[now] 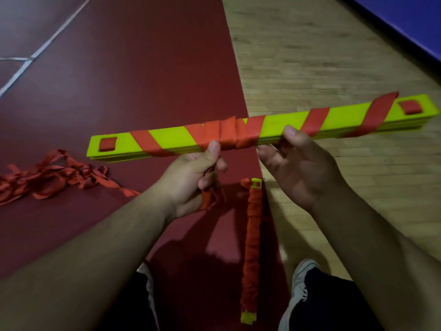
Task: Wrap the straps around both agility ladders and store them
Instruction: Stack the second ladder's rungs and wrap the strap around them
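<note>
The head camera looks down on a yellow-green held ladder (274, 121), its rungs folded into one flat stack, which crosses the middle of the view from 9 o'clock up toward 2 o'clock, carried in the air by both hands. A red strap (229, 132) winds round it: tight turns side by side at its middle, wider slanted turns toward each end. The left hand (191, 173), just below centre toward 7 o'clock, has its fingers curled round the strap where it drops from the stack, and its thumb presses on the tight turns. The right hand (298, 168), toward 4 o'clock, pinches the stack, thumb on the near edge and fingers underneath. The rest of the strap lies as a loose heap (47, 177) on the red mat (119, 80) at 8 o'clock. A wrapped ladder (253, 247), covered in red with only its yellow ends bare, lies on the floor at 6 o'clock, beside a grey shoe (300, 283). Wooden floor (334, 56) fills 1 o'clock, edged by a blue mat (405, 20).
</note>
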